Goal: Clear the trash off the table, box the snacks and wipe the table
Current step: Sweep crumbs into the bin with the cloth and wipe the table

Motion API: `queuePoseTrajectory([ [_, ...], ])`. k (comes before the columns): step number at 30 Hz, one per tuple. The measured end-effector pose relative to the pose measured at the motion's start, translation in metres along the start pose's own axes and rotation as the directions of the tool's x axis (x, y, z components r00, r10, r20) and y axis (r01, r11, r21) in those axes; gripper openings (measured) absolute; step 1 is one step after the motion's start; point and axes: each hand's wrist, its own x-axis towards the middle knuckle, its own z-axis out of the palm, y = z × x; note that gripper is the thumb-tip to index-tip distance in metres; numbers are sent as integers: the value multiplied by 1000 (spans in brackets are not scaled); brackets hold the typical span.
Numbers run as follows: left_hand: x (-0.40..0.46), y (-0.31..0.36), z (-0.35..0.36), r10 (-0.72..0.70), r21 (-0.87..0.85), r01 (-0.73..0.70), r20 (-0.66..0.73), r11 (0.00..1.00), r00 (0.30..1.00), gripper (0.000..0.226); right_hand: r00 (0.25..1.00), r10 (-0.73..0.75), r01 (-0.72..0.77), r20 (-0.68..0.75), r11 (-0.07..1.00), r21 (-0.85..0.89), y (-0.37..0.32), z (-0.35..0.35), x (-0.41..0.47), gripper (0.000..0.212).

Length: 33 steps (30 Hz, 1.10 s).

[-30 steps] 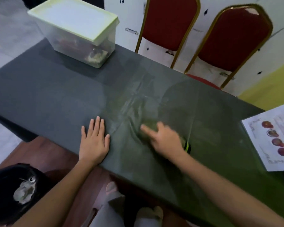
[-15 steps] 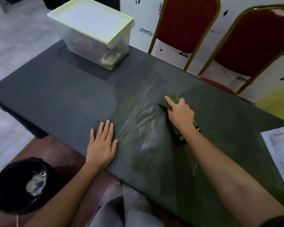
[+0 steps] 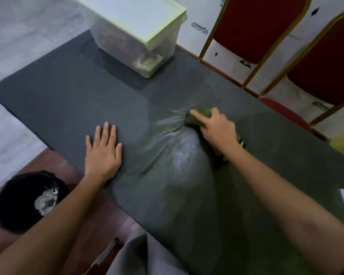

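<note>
Pressing cloth [image 3: 199,116] on wet-streaked table [image 3: 68,100], right hand [image 3: 218,128] fingers curled; left hand [image 3: 102,153] fingers flat.

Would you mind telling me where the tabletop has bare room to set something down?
Free: the table between the lidded box and the flat left hand. Crowded: the wet patch by the right hand on the cloth.

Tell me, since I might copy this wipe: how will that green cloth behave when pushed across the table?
The cloth looks soft and bunched under the right hand, so it will probably crumple rather than slide flat. The clear film on the table wrinkles ahead of it, so it likely drags. The left hand lies flat, perhaps bracing the table or film.
</note>
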Motion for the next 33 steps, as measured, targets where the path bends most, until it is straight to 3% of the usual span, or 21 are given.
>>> queuePoseTrajectory([
  [2, 1, -1, -2, -6, -17, 6, 0, 1000, 1000, 63, 992, 122, -122, 1, 992, 35, -3, -2, 24, 53],
  [4, 1, -1, -4, 7, -33, -7, -14, 999, 1000, 63, 992, 126, -125, -9, 990, 60, -30, -2, 14, 54],
  [7, 5, -6, -10, 11, -61, -15, -63, 998, 998, 60, 984, -171, 174, -41, 982, 74, -89, 5, -49, 63],
  [10, 21, -12, -21, -43, -91, 30, -145, 995, 988, 55, 868, -491, 478, 71, 866, 144, -130, 6, -109, 59],
  [11, 28, -15, -23, -70, -83, 57, -163, 995, 984, 54, 826, -548, 531, 132, 835, 145, -132, 6, -112, 57],
  [13, 39, -26, -20, -114, -55, 107, -144, 993, 983, 57, 810, -582, 566, 77, 809, 157, -116, 6, -77, 55],
  [15, 43, -31, -14, -114, -46, 111, -73, 993, 991, 61, 893, -449, 450, -37, 884, 130, -80, 5, -13, 55],
  [18, 43, -33, -11, -96, -37, 94, -47, 995, 994, 61, 995, -101, 101, 0, 995, 11, -26, 2, 83, 54],
  [20, 42, -32, -11, -93, -44, 91, -52, 995, 994, 59, 991, 132, -132, -9, 991, 33, -14, -4, 121, 52],
  [22, 43, -32, -11, -96, -59, 92, -63, 994, 993, 58, 974, 228, -228, 3, 970, 90, -33, -5, 132, 50],
  [26, 45, -37, -12, -91, -53, 89, -35, 995, 995, 58, 987, -133, 120, 92, 983, 137, -125, -2, 67, 51],
  [28, 45, -40, -11, -70, -44, 68, -28, 997, 997, 60, 887, -453, 436, 89, 885, 161, -172, 6, -10, 55],
  [29, 44, -42, -11, -62, -41, 61, -29, 997, 998, 61, 818, -556, 524, 144, 825, 211, -187, 5, -44, 55],
  [31, 43, -42, -11, -56, -38, 55, -33, 998, 998, 62, 765, -615, 566, 190, 784, 255, -186, 8, -57, 54],
  [33, 42, -41, -10, -60, -39, 59, -35, 998, 998, 61, 858, -494, 466, 143, 864, 193, -163, 8, -11, 58],
])
